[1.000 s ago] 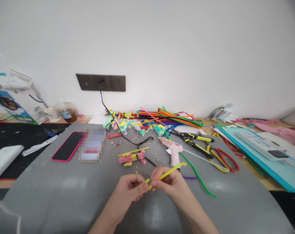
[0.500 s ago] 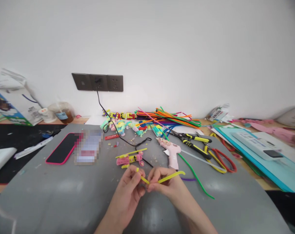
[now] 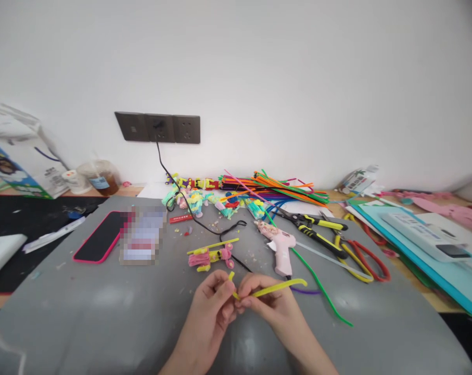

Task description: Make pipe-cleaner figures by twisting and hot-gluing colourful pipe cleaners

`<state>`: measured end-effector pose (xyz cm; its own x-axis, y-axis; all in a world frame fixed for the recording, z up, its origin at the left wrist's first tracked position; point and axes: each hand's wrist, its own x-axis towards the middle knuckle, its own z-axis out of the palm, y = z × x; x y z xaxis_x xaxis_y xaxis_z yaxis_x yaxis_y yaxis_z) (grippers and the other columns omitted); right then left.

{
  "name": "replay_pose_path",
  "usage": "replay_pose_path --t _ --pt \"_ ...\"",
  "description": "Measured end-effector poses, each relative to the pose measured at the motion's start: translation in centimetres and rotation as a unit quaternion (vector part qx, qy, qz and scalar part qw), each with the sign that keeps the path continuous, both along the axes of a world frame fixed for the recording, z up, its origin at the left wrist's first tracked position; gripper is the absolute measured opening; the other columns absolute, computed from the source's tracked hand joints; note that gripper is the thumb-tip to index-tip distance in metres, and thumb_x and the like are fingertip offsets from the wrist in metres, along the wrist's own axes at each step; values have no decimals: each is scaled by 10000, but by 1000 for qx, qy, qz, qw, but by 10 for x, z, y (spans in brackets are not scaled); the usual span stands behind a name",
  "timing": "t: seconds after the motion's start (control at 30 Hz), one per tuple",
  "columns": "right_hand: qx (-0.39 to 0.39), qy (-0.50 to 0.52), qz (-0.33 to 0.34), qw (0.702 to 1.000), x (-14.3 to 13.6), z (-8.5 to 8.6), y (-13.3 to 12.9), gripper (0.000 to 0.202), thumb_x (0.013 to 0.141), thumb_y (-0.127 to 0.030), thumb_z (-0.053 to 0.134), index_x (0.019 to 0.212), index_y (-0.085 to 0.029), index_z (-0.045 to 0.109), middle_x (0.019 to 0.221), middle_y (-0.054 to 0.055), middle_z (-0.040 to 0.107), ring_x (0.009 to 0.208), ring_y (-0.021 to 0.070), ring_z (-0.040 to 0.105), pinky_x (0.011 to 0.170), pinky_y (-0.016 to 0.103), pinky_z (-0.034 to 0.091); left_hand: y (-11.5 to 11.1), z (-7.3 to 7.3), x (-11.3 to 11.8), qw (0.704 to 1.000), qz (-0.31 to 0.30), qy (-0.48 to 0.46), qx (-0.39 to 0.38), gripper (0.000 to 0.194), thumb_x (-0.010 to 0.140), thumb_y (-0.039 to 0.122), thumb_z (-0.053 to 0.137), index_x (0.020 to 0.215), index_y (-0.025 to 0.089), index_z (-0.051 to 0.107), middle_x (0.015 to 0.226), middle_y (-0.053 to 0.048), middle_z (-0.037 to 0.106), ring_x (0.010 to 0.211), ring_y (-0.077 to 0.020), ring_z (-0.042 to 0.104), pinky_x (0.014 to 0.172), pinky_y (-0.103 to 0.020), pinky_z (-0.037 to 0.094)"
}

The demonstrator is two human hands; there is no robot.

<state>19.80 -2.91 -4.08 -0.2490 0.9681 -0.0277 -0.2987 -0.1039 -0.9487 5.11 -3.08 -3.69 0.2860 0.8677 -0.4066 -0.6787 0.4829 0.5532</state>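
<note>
1. left grip: the left hand (image 3: 213, 303) is pinching a yellow strip (image 3: 278, 286) between thumb and fingers; a short bent end is projecting above the thumb.
2. right grip: the right hand (image 3: 267, 297) is clamping the same strip close beside the left fingertips. whether the two hands are touching, the view is not showing clearly.
3. position: the strip is spanning both grips at lower centre of the frame, over the grey mat (image 3: 103, 323); its height above the mat is remaining undetermined.
4. long axis: the longer length is running rightward and slightly upward past the right hand, its tip curling down. the right hand is lying nearer this free end, the left hand nearer the short end.
5. above the left hand: a pink-and-yellow figure (image 3: 209, 257) is lying crosswise, with a loose yellow strip (image 3: 220, 244) slanting along its upper side.
6. above the right hand: a pink glue gun (image 3: 283, 255) is pointing its handle down toward the free end. a purple strip (image 3: 308, 292) is showing just below the tip; a green strip (image 3: 325, 286) is trailing to lower right.
7. edges and room: the mat's side edges are slanting toward the lower corners; bare grey surface is flanking both hands, giving sideways room.
</note>
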Motion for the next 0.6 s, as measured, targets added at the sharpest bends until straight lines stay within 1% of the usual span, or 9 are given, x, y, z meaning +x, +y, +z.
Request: replay_pose_path --t 0.07,0.13,0.2,0.27,0.37,0.43,0.53,0.6 --pt "14 -24 1 1000 3 2 -1 123 777 -298 834 752 -197 769 718 14 692 653 137 667 626 235 534 -1 -3 0 1000 -21 11 0 477 575 413 945 706 157 565 468 118 470 403 13 369 499 -140 351" --pt "22 -36 10 999 6 3 -2 118 758 -273 851 784 -200 763 741 15 709 671 138 670 639 234 531 -1 -4 -1 999 -38 17 -1 515 564 422 948 726 165 531 479 127 461 385 22 319 459 -141 266" --pt "28 -24 22 999 10 3 -2 159 718 -228 879 788 -204 739 761 7 728 687 133 678 650 225 533 0 -4 -3 998 -53 16 2 571 540 430 956 726 181 477 487 139 452 369 29 268 441 -150 211" --pt "20 3 45 999 13 3 -1 217 695 -170 890 805 -212 707 765 -13 743 687 116 690 655 202 530 0 -4 -5 996 -83 15 10 616 533 426 959 711 193 418 492 143 448 361 32 233 431 -159 183" --pt "-16 38 101 994 15 3 0 325 710 -109 873 951 -230 690 774 -32 766 665 96 715 647 180 532 1 -1 -9 989 -142 33 22 648 519 399 968 701 199 379 514 132 462 374 30 242 426 -167 166" --pt "-39 44 135 989 15 3 0 347 724 -104 862 1005 -222 696 776 -26 774 651 98 729 637 181 545 1 0 -10 984 -166 52 26 672 492 386 978 685 200 362 525 125 456 391 23 286 421 -168 163" --pt "-64 52 152 985 14 2 0 260 719 -122 866 921 -191 718 742 -11 777 623 105 734 611 180 563 2 3 -11 981 -180 67 28 703 486 377 976 663 205 318 546 122 443 399 18 336 414 -165 167" --pt "-74 64 147 984 13 1 0 218 709 -138 874 851 -182 714 693 -7 772 588 107 731 581 174 563 3 4 -12 980 -186 67 33 703 507 365 968 661 208 300 547 126 433 390 22 330 410 -160 175"
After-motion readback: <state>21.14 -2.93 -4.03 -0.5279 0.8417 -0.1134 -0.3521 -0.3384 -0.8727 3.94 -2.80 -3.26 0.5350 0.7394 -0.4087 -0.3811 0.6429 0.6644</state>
